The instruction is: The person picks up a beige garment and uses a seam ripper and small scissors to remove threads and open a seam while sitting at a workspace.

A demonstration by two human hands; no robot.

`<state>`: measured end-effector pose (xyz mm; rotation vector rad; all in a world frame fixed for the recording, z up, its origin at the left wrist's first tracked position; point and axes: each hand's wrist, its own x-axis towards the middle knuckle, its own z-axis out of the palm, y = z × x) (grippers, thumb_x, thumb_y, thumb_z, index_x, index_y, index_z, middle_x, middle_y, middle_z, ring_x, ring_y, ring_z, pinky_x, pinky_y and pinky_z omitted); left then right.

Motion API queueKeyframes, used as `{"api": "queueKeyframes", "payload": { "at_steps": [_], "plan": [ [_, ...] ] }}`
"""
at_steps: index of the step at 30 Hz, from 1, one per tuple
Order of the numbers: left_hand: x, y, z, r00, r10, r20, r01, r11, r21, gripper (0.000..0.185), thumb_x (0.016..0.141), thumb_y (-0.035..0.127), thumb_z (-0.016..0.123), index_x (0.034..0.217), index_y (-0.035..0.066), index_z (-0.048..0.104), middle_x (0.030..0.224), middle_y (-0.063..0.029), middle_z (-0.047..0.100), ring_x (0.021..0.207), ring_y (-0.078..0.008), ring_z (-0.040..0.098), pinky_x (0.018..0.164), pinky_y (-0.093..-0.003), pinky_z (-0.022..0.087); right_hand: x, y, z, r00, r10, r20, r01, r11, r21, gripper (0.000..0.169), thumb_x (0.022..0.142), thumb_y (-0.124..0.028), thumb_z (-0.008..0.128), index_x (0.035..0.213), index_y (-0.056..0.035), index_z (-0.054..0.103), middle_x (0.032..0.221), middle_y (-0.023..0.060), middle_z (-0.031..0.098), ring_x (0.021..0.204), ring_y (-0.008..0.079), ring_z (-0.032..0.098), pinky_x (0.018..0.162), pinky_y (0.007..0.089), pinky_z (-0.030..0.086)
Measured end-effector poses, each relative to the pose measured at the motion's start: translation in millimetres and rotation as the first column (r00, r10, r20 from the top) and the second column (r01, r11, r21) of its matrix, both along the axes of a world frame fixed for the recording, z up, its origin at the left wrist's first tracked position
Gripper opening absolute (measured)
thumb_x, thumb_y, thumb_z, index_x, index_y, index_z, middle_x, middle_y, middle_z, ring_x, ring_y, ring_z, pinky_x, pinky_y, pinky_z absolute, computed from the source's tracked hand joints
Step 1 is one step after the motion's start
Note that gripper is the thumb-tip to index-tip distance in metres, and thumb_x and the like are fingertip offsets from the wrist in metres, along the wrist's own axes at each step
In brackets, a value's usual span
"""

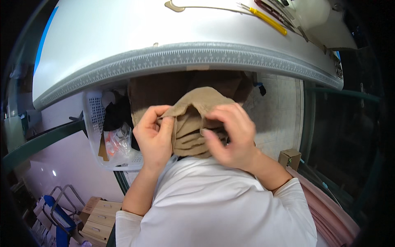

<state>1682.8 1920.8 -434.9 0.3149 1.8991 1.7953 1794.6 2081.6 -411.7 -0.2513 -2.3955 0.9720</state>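
A tan cloth piece (191,140) is bunched in front of my white shirt, its upper edge folded over into an arch. My left hand (155,132) pinches the cloth's left edge between thumb and fingers. On the other side, my right hand (233,132) is slightly blurred. Its thumb and forefinger are spread apart by the right edge of the cloth opening, and the fingertips seem to touch the fabric. Wrinkles run across the cloth between both hands. Below the table edge, more brown fabric (160,89) hangs or lies in shadow behind it.
A white table (123,27) with a ruler strip (197,57) along its front edge stands ahead. On it lie a yellow-handled tool (268,21) with a forked metal tip and other slim tools. A white plastic basket (95,114) holds dark cloth and clear bags. A small cardboard box (290,157) sits at right.
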Motion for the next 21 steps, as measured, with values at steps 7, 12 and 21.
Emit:
{"api": "queueKeyframes", "payload": {
  "at_steps": [7,12,21],
  "plan": [
    [-23,-12,14,0.952,-0.121,-0.281,0.11,0.993,-0.052,0.021,0.091,-0.006,0.064,0.111,-0.004,0.072,0.099,-0.0062,0.072,0.09,-0.0095,0.066,0.081,-0.0219,0.051,-21,26,-15,0.99,0.098,0.101,-0.096,0.995,-0.024,0.022,0.077,0.009,0.062,0.097,0.0009,0.067,0.088,0.016,0.067,0.078,0.0322,0.065,0.071,0.0397,0.052],
    [-22,-2,20,0.965,-0.178,-0.194,0.167,0.983,-0.071,0.017,0.091,-0.006,0.065,0.106,-0.004,0.074,0.099,-0.007,0.072,0.089,-0.0104,0.066,0.081,-0.0229,0.051,-19,22,9,0.979,0.203,0.018,-0.2,0.975,-0.098,0.043,0.077,-0.004,0.07,0.118,0.004,0.061,0.109,0.0197,0.066,0.097,0.0357,0.064,0.084,0.0419,0.053],
    [-39,-17,50,0.967,-0.179,-0.183,0.155,0.978,-0.138,0.013,0.089,-0.003,0.072,0.101,-0.005,0.074,0.085,-0.0039,0.073,0.074,-0.0067,0.062,0.067,-0.0201,0.049,-18,40,7,0.971,0.216,0.098,-0.182,0.944,-0.274,0.031,0.079,0.014,0.061,0.107,0.0016,0.068,0.092,0.0133,0.069,0.08,0.0295,0.069,0.072,0.0349,0.056]
  ]
}}
